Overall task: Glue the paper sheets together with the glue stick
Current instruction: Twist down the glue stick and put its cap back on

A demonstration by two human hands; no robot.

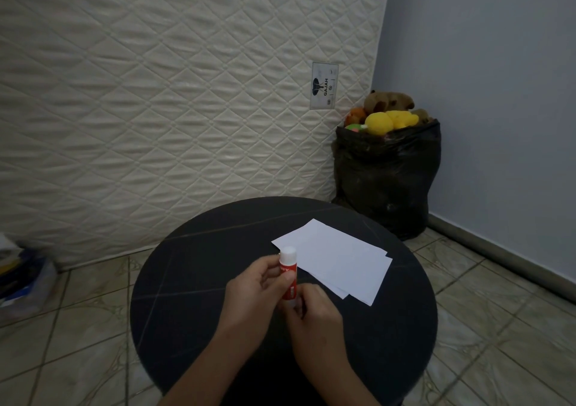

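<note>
The left hand (258, 284) holds the glue stick (288, 276) upright by its red middle, white cap still on; the right hand (314, 312) pinches its bottom end, maybe to twist it; the paper sheets (336, 259) lie stacked on the round table (187, 281) just beside, ready for glue

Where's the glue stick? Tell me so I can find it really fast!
Look at the round black table in the middle. Both hands, the left hand and right hand, hold the glue stick upright just left of the white paper sheets. It's the only red thing there, with a white cap.
</note>
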